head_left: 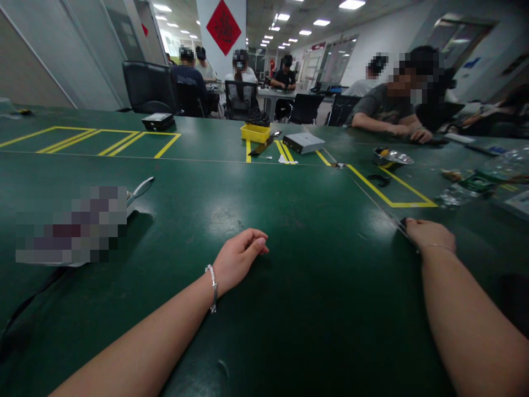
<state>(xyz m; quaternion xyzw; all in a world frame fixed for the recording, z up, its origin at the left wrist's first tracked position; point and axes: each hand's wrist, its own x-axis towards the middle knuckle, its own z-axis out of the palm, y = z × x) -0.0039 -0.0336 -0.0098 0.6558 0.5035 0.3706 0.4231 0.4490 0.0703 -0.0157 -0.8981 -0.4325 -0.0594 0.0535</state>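
The table (314,264) under both hands is smooth, dark green and faintly glossy, catching pale, soft-edged reflections. Ahead of the right hand (432,236), flat yellow tape (411,204) makes an angular outline, with a shiny, rounded metal bowl (394,160) and a curved black piece (379,180) near it; crinkled clear plastic (458,194) lies just beyond that hand, toward its outer side. Farther ahead, between the hands, sit a boxy grey metal case (303,143) and a yellow tray (255,133). The dark item (406,227) at the right fingertips is slim and narrow with a lighter edge, mostly hidden; that hand is closed around it, low at the table. The left hand (239,255) rests loosely curled, thumb against the fingers, nothing visible in it, a silvery bracelet (213,289) behind it at the wrist
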